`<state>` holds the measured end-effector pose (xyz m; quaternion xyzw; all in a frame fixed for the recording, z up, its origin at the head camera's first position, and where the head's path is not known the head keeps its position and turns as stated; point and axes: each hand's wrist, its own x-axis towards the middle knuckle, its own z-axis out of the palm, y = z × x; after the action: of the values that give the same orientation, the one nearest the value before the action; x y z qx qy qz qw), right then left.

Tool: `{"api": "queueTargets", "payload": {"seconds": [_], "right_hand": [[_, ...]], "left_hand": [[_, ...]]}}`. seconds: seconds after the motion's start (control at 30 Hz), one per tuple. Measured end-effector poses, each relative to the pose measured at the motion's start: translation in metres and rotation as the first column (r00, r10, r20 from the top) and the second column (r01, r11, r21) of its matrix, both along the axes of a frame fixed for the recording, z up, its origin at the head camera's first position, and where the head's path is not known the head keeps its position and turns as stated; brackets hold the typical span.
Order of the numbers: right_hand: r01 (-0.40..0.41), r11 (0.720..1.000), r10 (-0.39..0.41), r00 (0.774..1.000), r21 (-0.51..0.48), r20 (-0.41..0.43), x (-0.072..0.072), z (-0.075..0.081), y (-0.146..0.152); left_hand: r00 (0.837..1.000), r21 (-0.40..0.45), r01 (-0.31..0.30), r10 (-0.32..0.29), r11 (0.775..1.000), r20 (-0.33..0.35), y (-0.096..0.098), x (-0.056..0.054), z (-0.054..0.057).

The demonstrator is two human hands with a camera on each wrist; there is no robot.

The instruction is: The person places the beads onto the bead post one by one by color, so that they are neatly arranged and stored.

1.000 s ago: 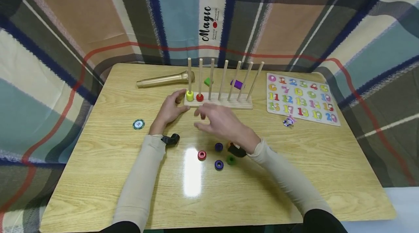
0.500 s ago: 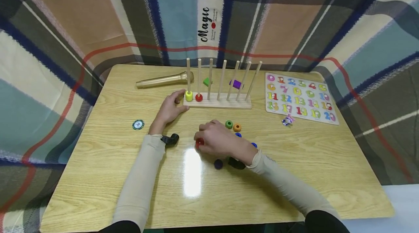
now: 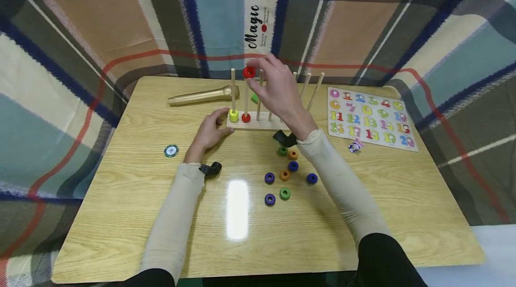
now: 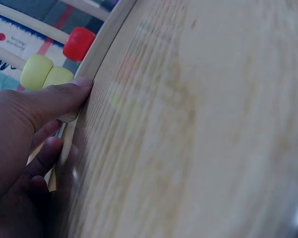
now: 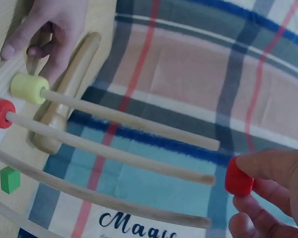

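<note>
My right hand pinches a red bead ring between thumb and fingers, high up at the top of the second peg from the left. In the right wrist view this held ring is just off the peg's tip, not touching it. My left hand holds the left end of the wooden peg stand, thumb on its front edge. Yellow rings fill the bottom of the leftmost peg. Another red ring sits at the foot of the second peg. My right hand hides some pegs.
Loose blue, orange and green rings lie in front of the stand. A wooden baton and green block lie behind it. The number board and a small figure are right, a round chip left.
My right hand came down to the table, took hold of a red ring and lifted it to the second peg's top. My left hand has stayed at the stand's end.
</note>
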<state>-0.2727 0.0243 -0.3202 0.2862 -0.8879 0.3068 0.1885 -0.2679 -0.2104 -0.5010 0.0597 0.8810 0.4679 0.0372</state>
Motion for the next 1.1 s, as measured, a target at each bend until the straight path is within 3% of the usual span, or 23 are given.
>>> {"api": "queueTargets", "payload": {"seconds": [0.23, 0.73, 0.93, 1.1], "right_hand": [[0.08, 0.992, -0.083, 0.996, 0.101, 0.025, -0.013, 0.001, -0.009], [0.086, 0.981, -0.096, 0.994, 0.173, 0.05, -0.018, -0.007, -0.013], [0.064, 0.994, -0.061, 0.998, 0.087, -0.031, -0.007, -0.014, -0.005], [-0.02, 0.998, 0.024, 0.997, 0.055, -0.073, 0.021, -0.031, 0.01]], "left_hand": [[1.0, 0.0, 0.001, -0.001, 1.0, -0.003, 0.001, -0.001, -0.001], [1.0, -0.005, 0.011, -0.011, 1.0, -0.008, -0.002, -0.001, -0.001], [1.0, -0.004, 0.008, -0.008, 1.0, -0.01, -0.002, 0.0, -0.001], [1.0, 0.004, 0.005, -0.005, 1.0, -0.007, 0.0, 0.001, -0.001]]}}
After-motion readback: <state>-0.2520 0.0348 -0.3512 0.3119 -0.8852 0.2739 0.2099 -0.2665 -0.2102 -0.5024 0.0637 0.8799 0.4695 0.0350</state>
